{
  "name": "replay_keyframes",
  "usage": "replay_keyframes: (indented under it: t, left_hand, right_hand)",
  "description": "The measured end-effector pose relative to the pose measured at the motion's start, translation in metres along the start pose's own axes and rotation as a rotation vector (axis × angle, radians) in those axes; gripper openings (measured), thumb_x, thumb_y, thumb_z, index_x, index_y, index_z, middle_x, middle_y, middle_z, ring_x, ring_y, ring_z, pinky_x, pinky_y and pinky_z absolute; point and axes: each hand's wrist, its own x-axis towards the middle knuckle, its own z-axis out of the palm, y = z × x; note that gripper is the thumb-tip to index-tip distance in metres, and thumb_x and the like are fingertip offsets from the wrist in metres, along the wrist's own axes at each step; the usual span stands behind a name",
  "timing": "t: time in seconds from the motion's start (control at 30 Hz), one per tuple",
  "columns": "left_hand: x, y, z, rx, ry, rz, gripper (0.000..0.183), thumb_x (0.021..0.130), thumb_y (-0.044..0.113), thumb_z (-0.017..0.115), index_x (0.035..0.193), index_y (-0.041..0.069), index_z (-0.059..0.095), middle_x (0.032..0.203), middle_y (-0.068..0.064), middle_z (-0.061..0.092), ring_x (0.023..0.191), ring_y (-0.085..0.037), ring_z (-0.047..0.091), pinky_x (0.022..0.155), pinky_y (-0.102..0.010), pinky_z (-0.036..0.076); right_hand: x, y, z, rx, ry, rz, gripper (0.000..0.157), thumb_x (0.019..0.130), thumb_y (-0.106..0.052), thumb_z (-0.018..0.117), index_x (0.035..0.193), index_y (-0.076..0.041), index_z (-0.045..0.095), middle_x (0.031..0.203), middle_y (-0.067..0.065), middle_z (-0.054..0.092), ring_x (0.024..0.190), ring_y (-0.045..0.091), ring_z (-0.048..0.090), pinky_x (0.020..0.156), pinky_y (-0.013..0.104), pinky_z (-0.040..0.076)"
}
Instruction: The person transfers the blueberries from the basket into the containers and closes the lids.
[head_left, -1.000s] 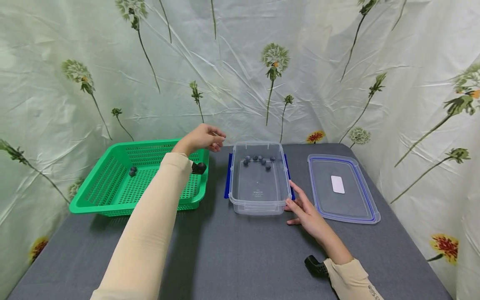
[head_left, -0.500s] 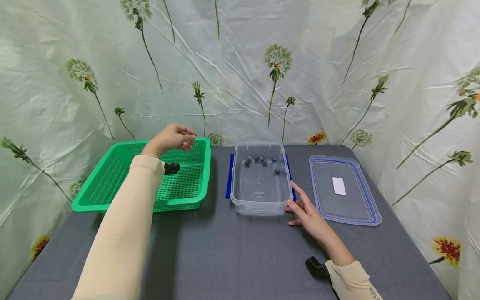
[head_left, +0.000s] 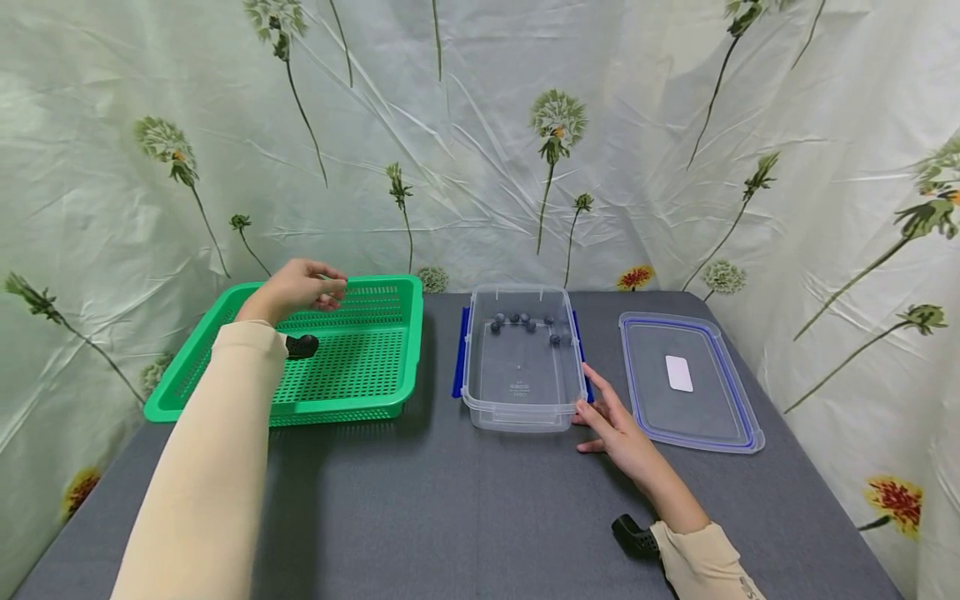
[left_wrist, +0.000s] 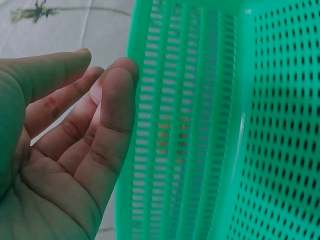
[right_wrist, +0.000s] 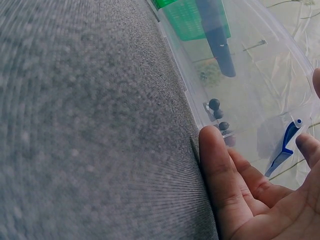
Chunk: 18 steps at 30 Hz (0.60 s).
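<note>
My left hand [head_left: 296, 287] hovers over the back of the green plastic basket [head_left: 418, 342], its fingers loosely bent with nothing between them. In the left wrist view the thumb and fingertips [left_wrist: 117, 82] stand apart, near the basket's slotted wall. Several blueberries [head_left: 530, 327] lie scattered in the far half of a clear plastic container [head_left: 517, 414]. At the container's near right corner, my right hand [head_left: 622, 437] rests with fairly straight fingers and thumb against its side. My left forearm covers part of the basket floor, and no berries show there.
A clear lid [head_left: 697, 392] with a blue seal and a white label lies right of the container. Blue latch flaps [head_left: 461, 354] stick out at the container's sides. Behind the grey-covered table [head_left: 450, 508] hangs a flower-print curtain [head_left: 480, 167].
From beside the container, my left hand has swung left over the basket. One blueberry in the container has shifted rightward. The two berries seen earlier in the basket are out of sight. My right hand stays put.
</note>
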Motion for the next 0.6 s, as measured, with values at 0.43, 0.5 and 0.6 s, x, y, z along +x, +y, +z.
replay_keyframes:
  t: [0.43,0.5,0.6]
  left_hand:
    - [-0.021,-0.040,-0.025,0.075,0.039,-0.091,0.048,0.114,0.019,0.054,0.149,-0.013,0.050,0.108,-0.007,0.073,0.080,-0.007,0.072,0.078,-0.025,0.064]
    - [-0.023,-0.046,-0.028,0.087,0.041,-0.113,0.048,0.114,0.018,0.055,0.149,-0.014,0.049,0.104,-0.005,0.073,0.079,-0.007,0.071,0.077,-0.026,0.064]
    - [-0.028,-0.053,-0.032,0.132,0.045,-0.129,0.048,0.113,0.017,0.056,0.147,-0.017,0.050,0.096,-0.004,0.074,0.078,-0.008,0.071,0.075,-0.026,0.064]
  right_hand:
    - [0.000,-0.001,0.000,0.001,0.001,0.004,0.068,0.118,-0.028,0.046,0.175,-0.028,0.010,0.141,0.033,0.051,0.129,0.041,0.060,0.082,0.039,0.068]
    - [0.000,0.000,0.000,0.001,0.002,0.002,0.068,0.118,-0.028,0.046,0.175,-0.028,0.011,0.141,0.033,0.051,0.129,0.041,0.060,0.082,0.038,0.068]
    - [0.000,0.000,0.000,0.001,0.002,-0.002,0.067,0.118,-0.028,0.046,0.175,-0.028,0.011,0.140,0.033,0.051,0.129,0.041,0.061,0.082,0.038,0.068]
